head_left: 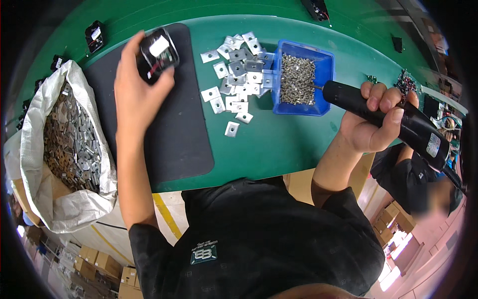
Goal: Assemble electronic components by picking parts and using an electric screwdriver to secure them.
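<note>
My left hand [135,99] grips a small black plastic housing [170,54] by its sides, above the dark mat. A white label and a bit of red wire show inside the housing. My right hand [374,119] is wrapped round a black electric screwdriver [348,96], which points left. Its thin bit reaches over the right side of a blue bin [304,110] and ends at the small metal screws [297,79] in it; whether the tip carries a screw is too small to tell. Left of the bin lies a loose pile of square metal plates with holes [238,78].
A black mat [174,144] covers the table's left part. Beside it stands a white woven sack [37,202] full of metal pieces. More black housings [94,36] lie along the far edge. Small parts [406,82] sit at the right, where another person [406,172] is seated.
</note>
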The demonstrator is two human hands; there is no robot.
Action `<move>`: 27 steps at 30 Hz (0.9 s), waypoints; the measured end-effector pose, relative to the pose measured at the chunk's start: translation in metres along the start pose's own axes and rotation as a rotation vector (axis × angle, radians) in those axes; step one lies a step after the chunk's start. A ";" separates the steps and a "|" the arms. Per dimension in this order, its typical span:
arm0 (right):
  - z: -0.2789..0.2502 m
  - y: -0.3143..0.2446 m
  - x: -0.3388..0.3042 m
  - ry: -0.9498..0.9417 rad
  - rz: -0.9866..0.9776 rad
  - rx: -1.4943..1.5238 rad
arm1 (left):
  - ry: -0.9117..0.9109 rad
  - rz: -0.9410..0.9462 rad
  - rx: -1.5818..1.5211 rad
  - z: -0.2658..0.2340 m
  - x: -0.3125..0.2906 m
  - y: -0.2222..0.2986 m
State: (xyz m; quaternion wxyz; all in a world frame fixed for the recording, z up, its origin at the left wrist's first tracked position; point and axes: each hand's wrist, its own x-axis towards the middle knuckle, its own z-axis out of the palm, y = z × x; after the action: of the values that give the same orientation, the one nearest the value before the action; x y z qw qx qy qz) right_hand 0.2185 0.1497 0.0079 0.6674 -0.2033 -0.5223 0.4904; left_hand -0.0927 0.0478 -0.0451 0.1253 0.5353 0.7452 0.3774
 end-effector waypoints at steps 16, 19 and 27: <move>0.006 0.033 0.008 0.078 -0.012 -0.216 | -0.071 -0.049 0.129 0.019 0.110 -0.031; 0.008 0.038 0.005 0.093 -0.005 -0.306 | -0.076 0.049 0.027 0.035 0.111 -0.059; 0.030 0.013 0.020 0.238 -0.048 -0.239 | -0.151 0.348 0.121 0.020 0.039 0.012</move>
State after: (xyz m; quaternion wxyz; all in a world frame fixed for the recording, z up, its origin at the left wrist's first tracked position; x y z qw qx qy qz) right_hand 0.1849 0.1655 0.0186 0.7069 -0.3254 -0.4991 0.3812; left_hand -0.0878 0.0928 -0.0417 0.0810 0.6894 0.6513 0.3067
